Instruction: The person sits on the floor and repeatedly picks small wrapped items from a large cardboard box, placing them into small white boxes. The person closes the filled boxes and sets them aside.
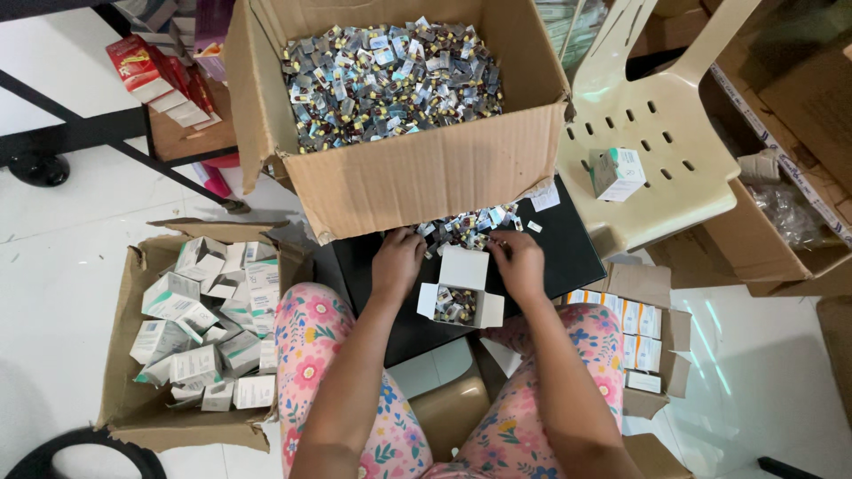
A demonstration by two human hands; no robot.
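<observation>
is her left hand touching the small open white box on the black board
Apart. The head view shows the left hand above and left of the small open box, with bare black board visible between them.

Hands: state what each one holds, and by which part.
Cannot be told for sure. The left hand and right hand rest on loose small packets beside the open white box, fingertips hidden.

Small white carton (461, 293): open, top flaps spread wide, upright on the black desk (568, 253), partly filled with tiny foil sachets; sits between the fingers of both hands, just below them. Loose sachets (466, 226): small, silver-blue with yellow spots, in a scattered heap on the desk, directly beside and between the fingertips, just above the carton.
</observation>
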